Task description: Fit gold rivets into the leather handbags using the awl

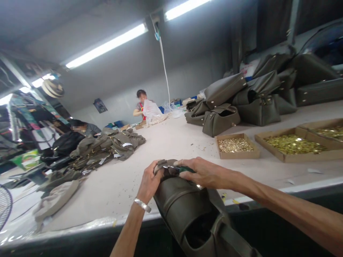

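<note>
A dark olive leather handbag (179, 203) hangs tilted over the table's front edge, its opening towards me. My left hand (150, 180) is closed around the far edge of the bag, thumb on top. From the right, my right hand (202, 171) is closed on a slim tool with a dark green handle (187, 169). The tool's kind is hard to make out, as fingers cover much of it. Its dark, shiny end lies against the bag's edge between both hands.
Several finished-looking olive bags (221, 119) are heaped at the back right. Cardboard trays of small gold metal parts (237, 145) stand in front of them. Fabric pieces with zips (107, 146) lie piled at left, near a fan (4, 207). A co-worker (142, 103) handles clear plastic beyond the table (166, 142).
</note>
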A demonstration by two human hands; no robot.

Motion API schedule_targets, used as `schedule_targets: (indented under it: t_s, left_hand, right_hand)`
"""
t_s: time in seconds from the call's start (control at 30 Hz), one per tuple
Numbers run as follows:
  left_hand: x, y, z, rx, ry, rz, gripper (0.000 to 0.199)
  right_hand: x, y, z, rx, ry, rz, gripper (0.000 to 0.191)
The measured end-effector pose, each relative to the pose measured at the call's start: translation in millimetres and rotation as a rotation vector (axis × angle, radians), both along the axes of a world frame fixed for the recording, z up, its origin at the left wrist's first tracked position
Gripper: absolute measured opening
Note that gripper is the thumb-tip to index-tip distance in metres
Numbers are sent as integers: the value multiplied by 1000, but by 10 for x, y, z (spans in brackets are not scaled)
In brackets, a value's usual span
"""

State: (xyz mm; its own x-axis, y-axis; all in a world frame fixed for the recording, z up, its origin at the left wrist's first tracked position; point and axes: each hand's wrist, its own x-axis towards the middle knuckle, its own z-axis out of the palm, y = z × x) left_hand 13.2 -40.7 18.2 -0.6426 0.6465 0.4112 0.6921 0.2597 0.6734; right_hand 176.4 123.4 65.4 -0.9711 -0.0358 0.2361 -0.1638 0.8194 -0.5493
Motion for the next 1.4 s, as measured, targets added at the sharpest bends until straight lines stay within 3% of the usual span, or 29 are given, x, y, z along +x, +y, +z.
schedule_targets:
  t_s: [0.1,0.17,0.27,0.33,0.4,0.47,0.57,0.7,0.77,0.87,0.93,1.03,1.1,1.2,1.3,1.4]
  left_hand:
    - [-124,-113,181,-8,84,-9,25]
    - [-248,-142,353,-11,158,-22,22]
    - [-403,-82,617,-39,264,-86,16]
    - [-447,13,718,-79,325,-137,15]
    - [-448,120,722,-127,383,-169,15]
    - [-423,214,656,-169,435,-178,13]
    - [-360,295,557,-213,472,-143,11]
    - [-162,267,610,-236,451,27,3]
    - [1,195,663,-264,330,83,17]
    - [250,68,647,-301,-77,-13,37]
    - [359,4,566,-219,-357,-36,49]
    - [410,-56,412,-67,-568,81,61]
    - [400,-91,322,-49,-576,129,58]
    - [375,-154,217,-102,-403,200,48]
    - [376,-218,154,-151,-235,267,41]
    - [418,-256,132,-139,-218,268,40]
  right_hand:
    - [221,276,268,-88,-25,-101,41]
    - [229,497,219,-26,-18,-274,41]
    - [48,782,-194,203,-131,-467,36]
    - [-104,903,-548,301,-215,-501,38]
    - [-217,955,-814,341,-227,-520,39]
    - [-284,933,-913,373,-206,-547,35]
    - [-359,754,-782,244,18,-493,38]
    - [-502,309,-585,-116,267,-221,68]
    - [-588,75,-643,-151,316,-178,69]
    - [-701,-209,-871,-133,432,-248,56]
    - [-747,-361,-1020,-69,480,-294,59]
    - [-756,-589,-1146,63,533,-338,58]
    - [-732,-749,-1177,126,576,-358,56]
    - [-689,-952,-1218,144,625,-372,62]
    - [-680,-1028,-1299,66,659,-345,69]
    - [-685,-970,-1387,-80,705,-292,73]
